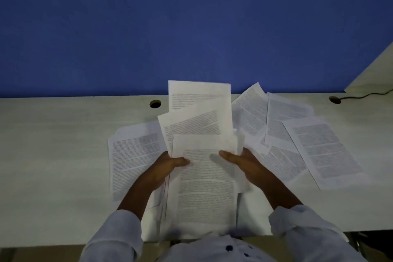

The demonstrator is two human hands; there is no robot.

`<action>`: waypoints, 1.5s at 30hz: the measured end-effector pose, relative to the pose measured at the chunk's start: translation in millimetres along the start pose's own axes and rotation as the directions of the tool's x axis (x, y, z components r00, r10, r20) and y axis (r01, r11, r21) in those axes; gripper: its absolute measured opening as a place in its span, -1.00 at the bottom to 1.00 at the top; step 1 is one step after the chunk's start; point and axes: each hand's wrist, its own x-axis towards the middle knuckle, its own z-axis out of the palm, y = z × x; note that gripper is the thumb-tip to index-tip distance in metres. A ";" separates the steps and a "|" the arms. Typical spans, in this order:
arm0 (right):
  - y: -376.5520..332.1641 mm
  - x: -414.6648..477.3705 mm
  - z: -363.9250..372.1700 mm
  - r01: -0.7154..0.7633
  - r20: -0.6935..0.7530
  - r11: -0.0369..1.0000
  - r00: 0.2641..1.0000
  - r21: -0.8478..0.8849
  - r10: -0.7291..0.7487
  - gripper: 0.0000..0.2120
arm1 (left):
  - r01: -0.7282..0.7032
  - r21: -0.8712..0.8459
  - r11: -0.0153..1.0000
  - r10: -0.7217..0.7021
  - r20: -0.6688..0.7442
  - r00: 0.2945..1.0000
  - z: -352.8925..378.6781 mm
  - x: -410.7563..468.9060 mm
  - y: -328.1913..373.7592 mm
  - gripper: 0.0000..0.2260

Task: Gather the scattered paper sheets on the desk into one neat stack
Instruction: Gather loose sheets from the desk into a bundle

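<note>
I see both hands at the lower centre of the frame, closed on a fanned bundle of printed sheets (202, 155). The left hand (168, 166) grips the bundle's left edge, thumb laid across the front page and the fingers hidden behind the paper. The right hand (240, 160) grips the right edge the same way, thumb pressed on the front and the other fingers out of sight behind.

I can count 3 pages showing in the bundle: 1 upright at the back reaching toward the blue partition (191, 17), 1 tilted in the middle, and 1 in front running down toward the bottom of the frame. Their edges do not line up.

More sheets lie flat on the pale desk (53, 155). 1 loose sheet (131, 155) lies left of centre, partly under the left forearm. A scattered group of sheets (297, 134) spreads across the right of the frame, overlapping one another at different angles; the rightmost page (325, 151) lies on top of its neighbours.

White sleeves (302, 229) are rolled at both forearms. A cable hole (155, 104) sits in the desk left of the bundle, and a second hole (335, 99) at the upper right has a dark cable (365, 95) running out of it.
</note>
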 end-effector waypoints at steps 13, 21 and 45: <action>-16.9 -2.1 -8.9 0.148 0.077 0.989 0.986 -0.004 -0.147 -0.61 | -0.160 -0.044 0.986 0.140 -0.298 0.944 34.2 -6.7 32.9 -0.70; -25.6 13.7 -28.9 0.165 0.016 0.985 0.986 -0.043 -0.164 -0.57 | -0.221 0.055 0.974 0.218 -0.500 0.838 50.4 -2.6 47.9 -0.61; -28.8 30.2 -58.5 -0.049 -0.021 0.762 0.996 0.645 0.082 -0.27 | -0.437 -0.037 0.899 0.286 -0.707 0.647 108.4 -12.8 98.2 -0.68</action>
